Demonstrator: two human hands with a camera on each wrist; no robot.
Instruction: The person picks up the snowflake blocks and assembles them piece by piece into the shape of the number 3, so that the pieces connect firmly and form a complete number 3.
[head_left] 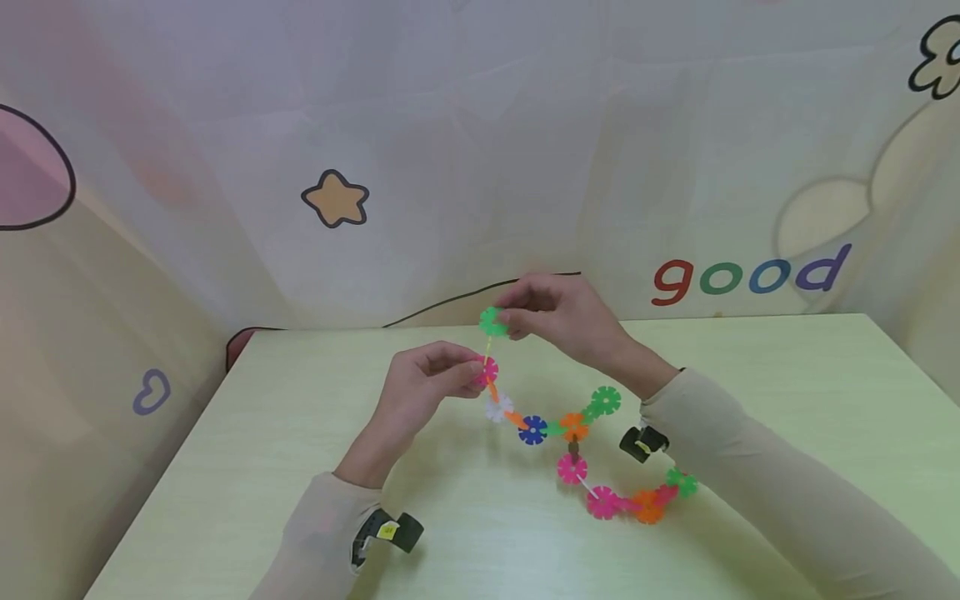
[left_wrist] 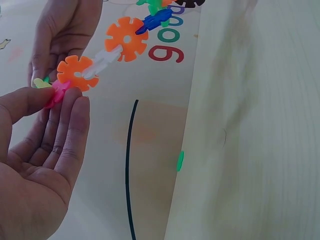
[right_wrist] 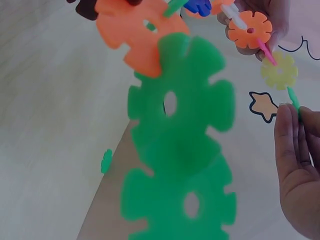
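Note:
My left hand [head_left: 423,387] pinches a pink snowflake disc [head_left: 490,369] between thumb and fingers. Above it, my right hand [head_left: 570,321] pinches a green snowflake disc [head_left: 491,322]. A yellow disc [right_wrist: 279,71], seen edge-on in the head view, joins these two. From the pink disc a chain of slotted discs hangs to the right, through orange, a white disc [head_left: 498,408] and a blue disc [head_left: 532,430]. At an orange disc [head_left: 574,427] it branches: green discs [head_left: 606,401] go up, while brown, pink and orange ones curve down to a green disc [head_left: 684,482] by the right sleeve.
Beneath the hands is a pale wood-grain table [head_left: 247,467]. A loose green disc [left_wrist: 180,161] shows at the table's far edge in the left wrist view. A printed cloth [head_left: 480,167] with a star and the word "good" stands behind. Each wrist wears a small black camera [head_left: 643,442].

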